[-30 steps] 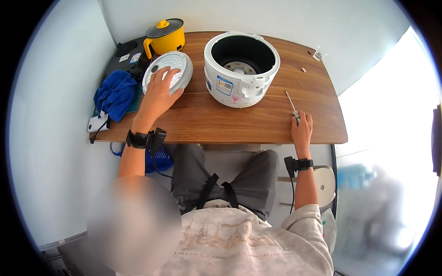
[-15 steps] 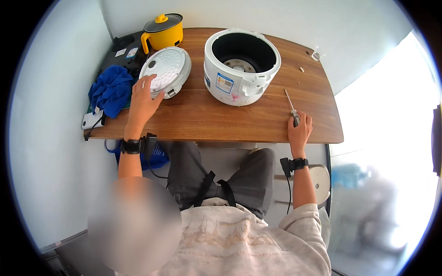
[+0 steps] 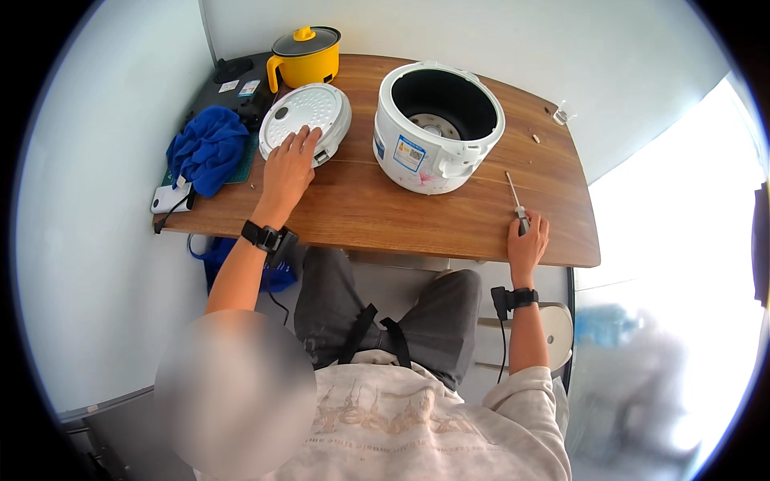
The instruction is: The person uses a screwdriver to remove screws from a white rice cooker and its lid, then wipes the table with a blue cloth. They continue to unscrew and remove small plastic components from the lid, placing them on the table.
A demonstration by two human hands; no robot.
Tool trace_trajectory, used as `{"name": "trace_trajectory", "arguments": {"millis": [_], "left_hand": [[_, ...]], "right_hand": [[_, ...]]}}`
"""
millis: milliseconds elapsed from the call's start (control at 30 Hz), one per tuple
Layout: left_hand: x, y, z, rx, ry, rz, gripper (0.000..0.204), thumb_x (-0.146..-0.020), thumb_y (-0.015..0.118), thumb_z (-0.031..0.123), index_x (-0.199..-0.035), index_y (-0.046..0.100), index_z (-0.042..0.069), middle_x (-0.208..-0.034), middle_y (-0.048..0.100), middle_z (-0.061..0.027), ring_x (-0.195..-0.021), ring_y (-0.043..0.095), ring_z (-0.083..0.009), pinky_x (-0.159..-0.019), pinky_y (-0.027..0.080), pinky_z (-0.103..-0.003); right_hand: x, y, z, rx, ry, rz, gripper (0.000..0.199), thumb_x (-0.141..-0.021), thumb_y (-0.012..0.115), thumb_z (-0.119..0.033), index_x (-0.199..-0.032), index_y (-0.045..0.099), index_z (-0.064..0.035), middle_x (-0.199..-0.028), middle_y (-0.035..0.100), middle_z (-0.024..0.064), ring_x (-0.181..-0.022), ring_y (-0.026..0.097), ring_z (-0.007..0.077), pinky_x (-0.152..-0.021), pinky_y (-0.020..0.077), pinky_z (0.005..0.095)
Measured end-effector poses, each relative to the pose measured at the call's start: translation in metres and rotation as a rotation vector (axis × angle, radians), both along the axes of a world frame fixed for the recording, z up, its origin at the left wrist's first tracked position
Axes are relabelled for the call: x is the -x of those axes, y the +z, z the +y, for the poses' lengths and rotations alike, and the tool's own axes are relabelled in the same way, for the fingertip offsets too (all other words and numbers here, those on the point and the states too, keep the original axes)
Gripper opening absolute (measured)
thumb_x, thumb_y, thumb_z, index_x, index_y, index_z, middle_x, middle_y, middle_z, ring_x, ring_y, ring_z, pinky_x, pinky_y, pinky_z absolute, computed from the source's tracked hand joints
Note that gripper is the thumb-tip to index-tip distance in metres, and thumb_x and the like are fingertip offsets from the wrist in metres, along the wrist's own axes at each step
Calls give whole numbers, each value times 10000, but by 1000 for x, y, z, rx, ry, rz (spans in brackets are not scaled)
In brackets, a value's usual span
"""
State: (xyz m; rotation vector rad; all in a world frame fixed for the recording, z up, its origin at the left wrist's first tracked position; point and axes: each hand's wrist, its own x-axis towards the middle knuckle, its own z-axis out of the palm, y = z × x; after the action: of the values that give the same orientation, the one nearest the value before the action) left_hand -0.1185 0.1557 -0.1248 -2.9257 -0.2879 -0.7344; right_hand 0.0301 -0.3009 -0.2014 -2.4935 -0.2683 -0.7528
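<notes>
While the left hand (image 3: 287, 172) lies flat, fingers spread, on the white lid (image 3: 306, 122) near the desk's (image 3: 385, 216) far left corner, the right hand (image 3: 527, 244) rests at the near edge. Its fingers curl around the screwdriver (image 3: 515, 202) handle, just right of the open cooker (image 3: 437, 127).

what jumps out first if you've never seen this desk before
The white rice cooker body stands open and lidless in the middle of the wooden table, its dark pot empty. To its left the left hand rests on the detached round white lid, with a yellow pot behind. Near the front right edge, the right hand holds a screwdriver.
</notes>
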Motion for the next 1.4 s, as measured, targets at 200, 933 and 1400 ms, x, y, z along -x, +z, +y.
{"name": "trace_trajectory", "arguments": {"millis": [200, 933, 1400], "left_hand": [[3, 15, 9, 95, -12, -55, 706, -744, 779, 59, -1382, 484, 119, -1383, 612, -141, -1227, 616, -338, -1006, 519, -422], [24, 69, 12, 535, -18, -306, 669, -780, 769, 155, -1414, 563, 110, -1292, 657, -191, -1104, 681, -318, -928, 547, -343], [14, 169, -9, 1634, -489, -516, 583, -898, 749, 331, -1330, 562, -14, -1245, 628, -111, -1124, 634, -211, -971, 523, -403]], "right_hand": [[-3, -3, -2, 0, -12, -8, 289, -894, 640, -188, -1163, 643, -84, -1131, 615, 139, -1083, 585, 348, -938, 446, 467], [-1, -2, -2, -11, -17, -38, 262, -897, 628, -181, -1142, 650, -91, -1117, 632, 114, -1103, 584, 324, -935, 449, 453], [-1, 0, 0, -16, -27, -18, 246, -908, 628, -179, -1131, 643, -75, -1118, 632, 128, -1090, 587, 347, -950, 453, 463]]}}
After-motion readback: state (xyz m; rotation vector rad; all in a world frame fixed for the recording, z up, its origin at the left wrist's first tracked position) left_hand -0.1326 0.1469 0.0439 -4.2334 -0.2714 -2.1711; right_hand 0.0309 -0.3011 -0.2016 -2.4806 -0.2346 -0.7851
